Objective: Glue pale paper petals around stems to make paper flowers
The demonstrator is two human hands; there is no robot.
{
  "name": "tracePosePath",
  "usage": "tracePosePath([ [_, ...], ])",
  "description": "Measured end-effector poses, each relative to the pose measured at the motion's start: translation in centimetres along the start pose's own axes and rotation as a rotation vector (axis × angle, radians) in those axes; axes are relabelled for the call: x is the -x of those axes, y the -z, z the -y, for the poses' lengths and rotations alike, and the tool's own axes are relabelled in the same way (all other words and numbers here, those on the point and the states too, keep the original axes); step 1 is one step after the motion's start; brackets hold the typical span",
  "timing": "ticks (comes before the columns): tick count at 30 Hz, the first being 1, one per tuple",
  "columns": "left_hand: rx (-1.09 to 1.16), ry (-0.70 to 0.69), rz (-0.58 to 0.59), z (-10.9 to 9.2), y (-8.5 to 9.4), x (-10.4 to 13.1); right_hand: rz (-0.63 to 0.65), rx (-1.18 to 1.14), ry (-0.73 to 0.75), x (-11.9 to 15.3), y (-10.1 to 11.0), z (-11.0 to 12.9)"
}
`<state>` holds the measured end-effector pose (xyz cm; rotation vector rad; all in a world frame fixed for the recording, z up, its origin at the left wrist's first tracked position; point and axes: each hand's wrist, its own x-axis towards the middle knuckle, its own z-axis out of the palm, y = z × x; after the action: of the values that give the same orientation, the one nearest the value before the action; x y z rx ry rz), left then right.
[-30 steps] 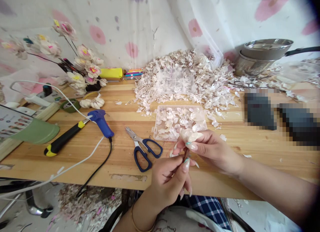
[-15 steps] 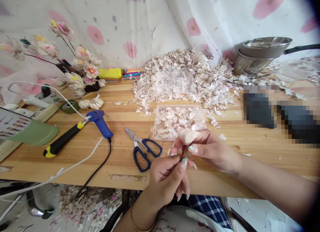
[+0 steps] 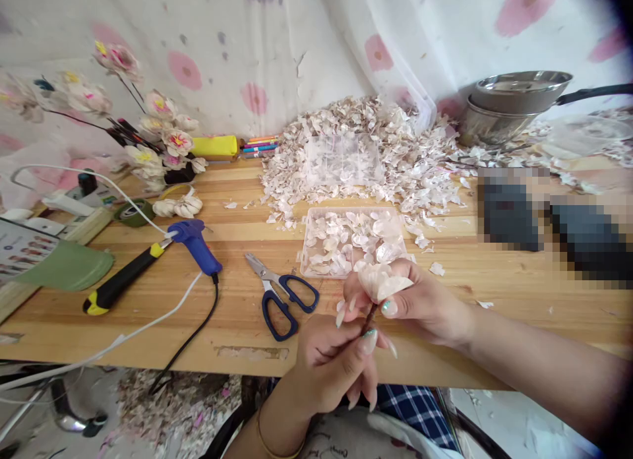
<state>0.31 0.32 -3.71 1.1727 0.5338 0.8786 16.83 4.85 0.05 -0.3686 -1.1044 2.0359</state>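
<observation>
At the near edge, a pale garment (image 3: 341, 439) carries a few printed letters too blurred to read, beside dark-blue checked cloth (image 3: 420, 413). Below the table, petal scraps (image 3: 163, 406) litter the floor.

Just above the near edge of the table (image 3: 237, 317), the left hand (image 3: 333, 363) pinches a brown stem (image 3: 368, 319) between thumb and fingers. The right hand (image 3: 425, 304) has its fingers curled around the pale flower (image 3: 380, 281) at the stem's top, thumb near its base.

The table is of wood with a streaky yellow-brown grain and a worn patch along its front. On it lie scissors (image 3: 271, 278) with blue handles, a blue glue gun (image 3: 202, 249), and a black-and-yellow handled tool (image 3: 123, 279). At far left, a card (image 3: 27, 248) shows small figures and print too small to read.

Beyond the flower stands a clear box (image 3: 326, 275) of petals, then a large petal heap (image 3: 341, 119). Behind hangs a white curtain (image 3: 316, 24) with pink and purple blossoms; steel pots (image 3: 499, 119) stand before it at right.
</observation>
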Motion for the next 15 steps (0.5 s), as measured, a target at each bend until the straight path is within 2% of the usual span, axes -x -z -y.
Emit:
tracePosePath([
  [3,-0.046,-0.187,-0.116,0.57,-0.20,-0.10,0.019,0.023,0.027,-0.23,0.49,-0.20],
  [6,-0.164,-0.259,-0.211,0.46,-0.39,-0.35,0.016,0.029,0.016,-0.23,0.91,-0.19],
  [10,-0.405,-0.370,-0.211,-0.16,-0.56,-0.81,-0.060,0.072,-0.043,0.03,0.95,0.17],
  [15,-0.641,-0.486,-0.295,-0.10,-0.69,-0.81,-0.047,0.108,-0.025,0.12,0.86,0.28],
])
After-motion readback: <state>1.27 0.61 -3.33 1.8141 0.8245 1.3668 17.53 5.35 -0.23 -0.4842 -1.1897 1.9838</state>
